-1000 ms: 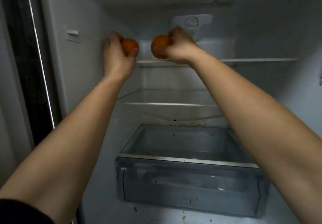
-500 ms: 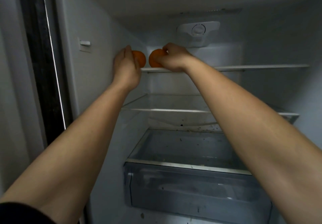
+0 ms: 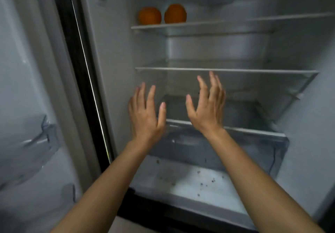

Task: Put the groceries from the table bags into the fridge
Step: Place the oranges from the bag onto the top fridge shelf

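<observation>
Oranges [image 3: 162,15] sit side by side on top shelf [image 3: 208,26].

On your top shelf [image 3: 199,26], clear glass with a pale front strip, the left orange [image 3: 149,15] and the right orange [image 3: 175,14] show matt peel. Below that shelf the drawer [image 3: 226,147] looks like cloudy clear plastic. The fridge floor [image 3: 181,178] beneath is smooth white, flecked dark.

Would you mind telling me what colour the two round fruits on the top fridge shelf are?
Both fruits are orange, seen best in the head view.
</observation>
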